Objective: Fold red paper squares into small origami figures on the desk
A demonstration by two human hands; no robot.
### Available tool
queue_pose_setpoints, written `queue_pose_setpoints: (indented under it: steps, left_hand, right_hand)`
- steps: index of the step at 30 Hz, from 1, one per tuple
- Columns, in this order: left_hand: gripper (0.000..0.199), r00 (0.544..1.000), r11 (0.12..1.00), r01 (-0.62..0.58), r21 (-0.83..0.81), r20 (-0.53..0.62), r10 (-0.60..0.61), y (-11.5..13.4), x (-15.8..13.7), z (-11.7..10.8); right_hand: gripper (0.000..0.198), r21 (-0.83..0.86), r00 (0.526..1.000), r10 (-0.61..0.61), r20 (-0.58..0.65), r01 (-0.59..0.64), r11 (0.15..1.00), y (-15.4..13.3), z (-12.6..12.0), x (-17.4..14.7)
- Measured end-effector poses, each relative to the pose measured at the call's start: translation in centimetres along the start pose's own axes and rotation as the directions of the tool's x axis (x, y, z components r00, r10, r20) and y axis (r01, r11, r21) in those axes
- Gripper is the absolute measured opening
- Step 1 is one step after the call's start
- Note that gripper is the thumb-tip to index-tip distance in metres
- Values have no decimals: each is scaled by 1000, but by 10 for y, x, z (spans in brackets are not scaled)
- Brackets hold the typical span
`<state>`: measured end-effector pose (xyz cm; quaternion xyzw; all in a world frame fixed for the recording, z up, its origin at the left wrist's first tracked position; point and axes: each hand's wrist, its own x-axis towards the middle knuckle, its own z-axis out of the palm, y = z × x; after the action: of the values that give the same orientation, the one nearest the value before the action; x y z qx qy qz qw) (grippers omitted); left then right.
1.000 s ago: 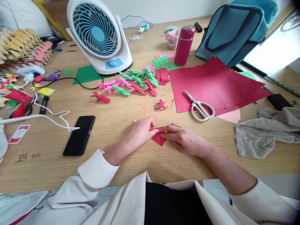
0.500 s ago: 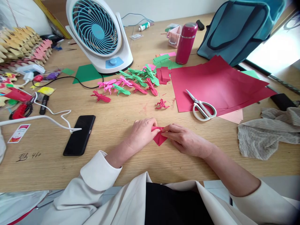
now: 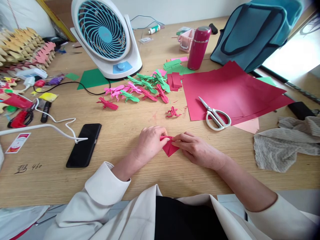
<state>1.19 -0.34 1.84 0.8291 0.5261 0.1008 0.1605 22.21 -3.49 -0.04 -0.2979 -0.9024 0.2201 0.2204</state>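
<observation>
A small folded piece of red paper (image 3: 169,149) lies on the table between my hands, its pointed end toward me. My left hand (image 3: 151,141) pinches its left upper edge between thumb and fingers. From the other side, the fingers of my right hand (image 3: 197,149) grip its right edge; the thumb is partly hidden. Just beyond is a small red folded paper figure (image 3: 173,112). Farther back lies a loose heap of green, pink and red folded paper figures (image 3: 146,85).
White-handled scissors (image 3: 217,116) rest on large red paper sheets (image 3: 235,90) at the right, near a crumpled cloth (image 3: 277,150). A black phone (image 3: 84,145) lies left. Behind stand a fan (image 3: 103,36), a magenta flask (image 3: 199,48) and a blue bag (image 3: 252,33).
Both hands keep their hold on the red paper, with barely any visible shift of the fingers. The whole view has tilted very slightly.
</observation>
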Motion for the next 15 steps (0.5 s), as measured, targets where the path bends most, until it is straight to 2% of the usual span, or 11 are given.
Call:
queue_pose_setpoints:
  steps: [7,15]
  left_hand:
    - [10,997,998,-57,-19,-52,56,0,-6,3]
    - [13,992,957,-117,-267,-85,97,-8,-16,7]
  right_hand:
    - [35,-21,1000,0,3,0,1000,0,0,0]
    - [34,-61,1000,-8,9,9,998,2,1,-2]
